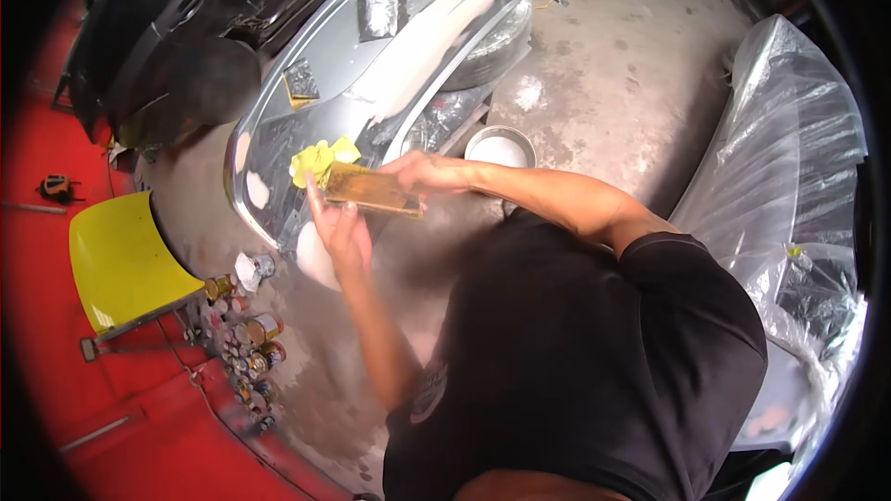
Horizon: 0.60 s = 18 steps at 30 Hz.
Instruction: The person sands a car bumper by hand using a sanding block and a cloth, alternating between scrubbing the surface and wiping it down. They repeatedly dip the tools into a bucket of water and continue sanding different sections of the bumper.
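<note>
Both hands are at a flat brown rectangular sanding board (pixel 376 189), raised in front of me. My right hand (pixel 422 173) is closed around its right end. My left hand (pixel 342 224) supports the left end from below, its fingers at the lower edge and one finger pointing up. Just beyond those fingertips is a crumpled yellow cloth (pixel 320 160), overlapping the grey car body panel (pixel 348 97). Pale filler patches (pixel 422 32) run along this panel. A dark square pad (pixel 380 15) and a smaller dark sheet with a yellow edge (pixel 301 82) lie on it.
A white bucket (pixel 501 147) stands on the concrete floor behind my right forearm. Several paint cans (pixel 264 327) crowd the floor at left, near a yellow panel (pixel 130 264). Plastic sheeting (pixel 789 148) covers something at right. A black car part (pixel 176 28) is at upper left.
</note>
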{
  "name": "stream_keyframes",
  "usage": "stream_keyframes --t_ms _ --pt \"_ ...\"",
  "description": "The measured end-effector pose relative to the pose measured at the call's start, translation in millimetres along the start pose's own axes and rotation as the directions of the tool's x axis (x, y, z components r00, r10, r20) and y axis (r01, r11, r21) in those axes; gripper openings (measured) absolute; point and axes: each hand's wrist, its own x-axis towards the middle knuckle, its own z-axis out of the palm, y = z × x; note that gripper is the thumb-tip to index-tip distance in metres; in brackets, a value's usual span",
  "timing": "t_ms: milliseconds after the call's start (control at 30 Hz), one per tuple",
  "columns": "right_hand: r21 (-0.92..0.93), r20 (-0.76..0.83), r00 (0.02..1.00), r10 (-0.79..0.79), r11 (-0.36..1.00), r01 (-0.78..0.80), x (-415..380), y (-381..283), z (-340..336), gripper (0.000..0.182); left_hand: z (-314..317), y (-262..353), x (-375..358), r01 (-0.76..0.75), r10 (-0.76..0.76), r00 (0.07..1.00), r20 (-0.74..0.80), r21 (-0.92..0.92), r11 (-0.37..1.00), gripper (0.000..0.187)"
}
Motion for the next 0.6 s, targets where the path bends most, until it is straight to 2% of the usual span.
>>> stream_keyframes --t_ms 33,67,133,167,200,267,300,400,433,467,533,567,600 --pt "-0.052 0.025 0.999 -0.033 0.998 0.034 3.2 2.4 -2.3 0.060 0.8 -2.5 2.1 0.012 -0.014 1.000 -0.027 -0.081 0.997 0.102" --pt "-0.049 0.038 0.999 -0.034 0.998 0.036 3.5 3.0 -7.6 0.060 2.5 -5.5 4.0 0.006 -0.008 0.999 -0.034 -0.073 0.997 0.102" --pt "-0.373 -0.048 0.997 -0.056 0.927 0.034 -6.6 -19.7 -4.3 0.062 10.9 -11.8 8.0 0.022 -0.026 0.996 -0.085 -0.051 0.998 0.100" --pt "-0.280 -0.053 0.994 -0.093 0.957 0.075 -4.1 -11.1 -9.6 0.083 10.9 -16.9 10.8 0.019 -0.017 0.996 -0.083 0.021 1.000 0.102" --pt "-0.277 -0.048 0.995 -0.092 0.958 0.075 -7.6 -14.0 -9.5 0.083 15.8 -20.1 13.1 0.019 -0.016 0.996 -0.087 0.025 1.000 0.102" --pt "-0.569 -0.012 0.970 -0.241 0.800 0.192 -20.4 -29.9 -6.6 0.092 28.0 -28.5 18.1 0.024 -0.014 0.997 -0.073 0.134 0.991 0.102" --pt "-0.686 0.008 0.972 -0.236 0.706 0.177 -27.1 -36.6 -5.5 0.094 34.1 -34.0 21.1 0.019 -0.012 0.998 -0.059 0.117 0.993 0.104" --pt "-0.649 0.035 0.973 -0.227 0.736 0.195 -26.9 -27.2 -33.8 0.090 55.2 -49.5 30.0 0.038 -0.013 0.992 -0.124 0.204 0.978 0.108" --pt "-0.644 0.058 0.930 -0.362 0.698 0.312 -28.3 -21.5 -44.0 0.092 61.6 -56.2 33.9 0.027 0.000 0.993 -0.119 0.223 0.974 0.111" --pt "-0.644 0.076 0.931 -0.356 0.696 0.318 -29.8 -18.4 -57.9 0.092 65.6 -60.3 40.1 0.017 0.013 0.991 -0.132 0.225 0.974 0.111" --pt "-0.664 0.075 0.938 -0.338 0.684 0.300 -38.5 -25.9 -85.0 0.084 65.5 -64.7 55.0 0.092 -0.023 0.991 -0.131 0.552 0.829 0.112" --pt "-0.679 0.004 0.950 -0.312 0.697 0.232 -52.8 -33.7 -96.3 0.077 57.2 -69.6 65.1 0.058 0.079 0.985 -0.156 0.717 0.695 0.102" --pt "-0.682 0.034 0.955 -0.295 0.692 0.238 -61.3 -35.0 -115.1 0.077 48.5 -70.5 75.3 0.047 0.185 0.963 -0.195 0.800 0.597 0.095"
